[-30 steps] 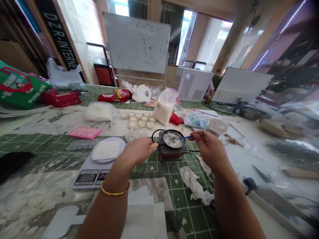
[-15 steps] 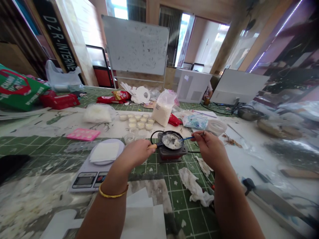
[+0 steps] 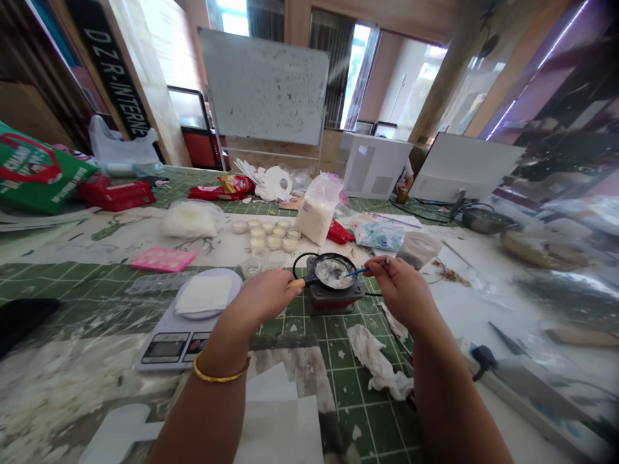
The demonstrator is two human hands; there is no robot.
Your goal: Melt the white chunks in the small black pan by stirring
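My left hand (image 3: 271,295) is closed round the wooden handle (image 3: 296,283) of a small black pan (image 3: 316,281). The pan rests on a small dark hot plate (image 3: 331,301) with a reddish side. White, partly melted-looking material (image 3: 333,274) lies in the pan. Between the fingertips of my right hand (image 3: 399,283) is a thin blue stick (image 3: 356,272), its far end down in the white material. What shape that end has is hidden. A crumpled white tissue (image 3: 374,361) lies below my right hand.
A kitchen scale (image 3: 167,345) bearing white sheets stands left. Behind the pan are several small filled cups (image 3: 274,242), a bag of white granules (image 3: 316,212) and a pink mold (image 3: 163,259). A power strip (image 3: 527,412) lies right. Someone's hand (image 3: 405,177) shows between the monitors.
My right hand has shifted slightly left towards the pan, and the blue stick has moved left with it in the white material. My left hand stays on the handle.
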